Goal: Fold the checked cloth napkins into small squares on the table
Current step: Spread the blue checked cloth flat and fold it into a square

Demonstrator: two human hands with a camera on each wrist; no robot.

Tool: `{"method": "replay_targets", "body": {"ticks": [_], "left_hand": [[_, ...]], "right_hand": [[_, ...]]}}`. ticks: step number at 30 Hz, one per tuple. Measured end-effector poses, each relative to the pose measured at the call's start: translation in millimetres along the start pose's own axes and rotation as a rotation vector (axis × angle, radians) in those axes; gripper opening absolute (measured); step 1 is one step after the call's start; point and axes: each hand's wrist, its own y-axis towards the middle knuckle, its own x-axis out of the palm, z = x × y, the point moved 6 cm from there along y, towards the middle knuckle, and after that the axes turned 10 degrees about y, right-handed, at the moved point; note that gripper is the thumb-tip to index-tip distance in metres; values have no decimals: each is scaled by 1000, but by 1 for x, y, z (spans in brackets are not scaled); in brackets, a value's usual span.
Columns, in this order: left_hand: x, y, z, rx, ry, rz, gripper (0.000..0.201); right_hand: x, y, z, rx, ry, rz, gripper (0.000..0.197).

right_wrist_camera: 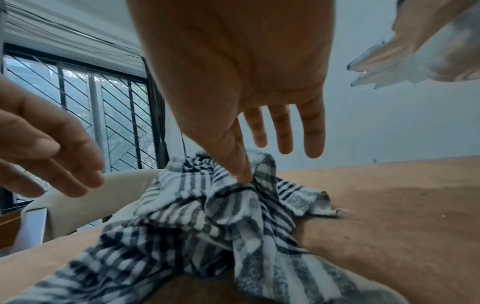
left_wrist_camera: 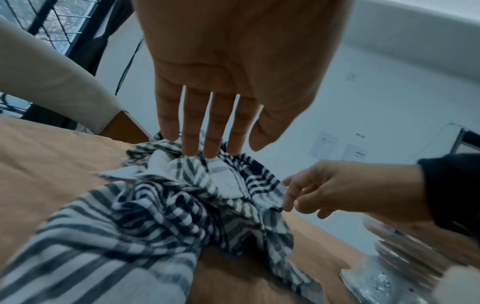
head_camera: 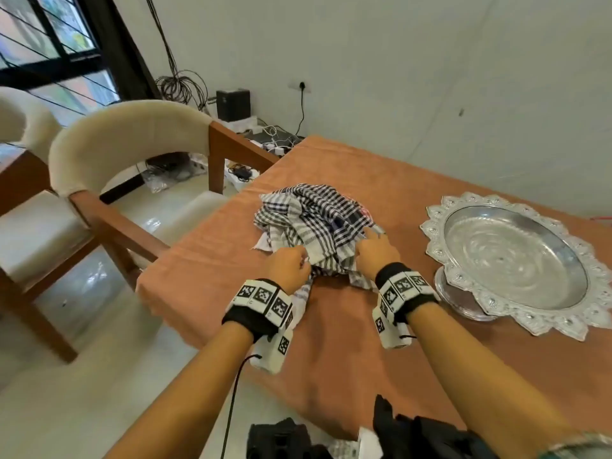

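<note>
- Several checked cloth napkins (head_camera: 314,223) lie crumpled in one heap on the orange tablecloth (head_camera: 381,326), directly under and ahead of both our hands; we cannot count them, and none is folded into a square yet.
- Our right hand (head_camera: 377,251) pinches a fold of the heap between thumb and forefinger, seen plainly in the right wrist view, while its other three fingers (right_wrist_camera: 314,133) stretch out straight above the cloth.
- Our left hand (head_camera: 289,268) is flat and relaxed, its fingers (left_wrist_camera: 215,131) straight and slightly spread, the tips just touching the top of the heap in the left wrist view; it grips nothing.
- One napkin edge trails back from the heap toward us, passing beneath our left wrist and its marker band (head_camera: 265,299).
- Just to the right of our right hand stands a silver pedestal tray (head_camera: 440,240) with a scalloped rim, close to the heap but not touching it.
- To the left of our left hand, beyond the table's edge, a cream-backed wooden chair (head_camera: 132,134) stands.
- Farther ahead of our hands, a black box (head_camera: 232,104) and tangled cables (head_camera: 180,87) sit by the white wall.
</note>
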Motion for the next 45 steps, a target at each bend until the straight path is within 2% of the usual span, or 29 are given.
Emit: {"method": "replay_targets", "body": {"ticks": [2, 5, 8, 10, 13, 16, 19, 22, 24, 26, 28, 30, 34, 37, 38, 39, 42, 45], "left_hand": [[0, 7, 4, 19, 16, 3, 28], [2, 13, 19, 69, 46, -39, 33], [6, 18, 31, 111, 45, -43, 38], [10, 20, 40, 131, 29, -38, 52], [10, 20, 51, 148, 6, 67, 72], [3, 18, 59, 172, -82, 211, 73], [5, 12, 72, 189, -170, 215, 88], [5, -5, 99, 287, -264, 240, 102], [0, -20, 113, 325, -355, 296, 93], [-8, -40, 128, 339, -451, 364, 66], [-16, -65, 140, 388, -418, 461, 41], [-19, -88, 155, 461, -330, 507, 29], [-17, -125, 185, 579, -244, 453, 35], [-17, -164, 224, 633, -376, 361, 61], [-17, -176, 236, 648, -422, 333, 63], [-15, -187, 249, 672, -435, 319, 56], [-6, -215, 304, 746, -377, 355, 16], [-4, -227, 350, 735, -391, 376, 27]], "right_hand": [[0, 7, -1, -4, 61, -30, 11], [-5, 10, -4, -51, 232, 10, 27], [-28, -3, -11, -118, 360, 145, 30], [-45, -15, -17, -172, 469, 259, 30], [-72, -38, -24, -208, 637, 398, 30], [-87, -62, -24, -199, 810, 453, 31], [-93, -87, -18, -168, 917, 452, 34], [-96, -117, -9, -155, 972, 459, 43], [-102, -137, -5, -161, 994, 486, 41], [-107, -161, 3, -170, 1024, 524, 37], [-113, -185, 14, -192, 1055, 574, 33], [-118, -209, 30, -219, 1054, 627, 29], [-115, -251, 70, -245, 1121, 678, 21], [-105, -291, 114, -215, 1188, 649, 24], [-101, -302, 127, -217, 1236, 621, 24], [-98, -314, 140, -217, 1303, 589, 24], [-93, -358, 190, -162, 1550, 523, 29], [-103, -400, 235, -139, 1733, 523, 25]]}}
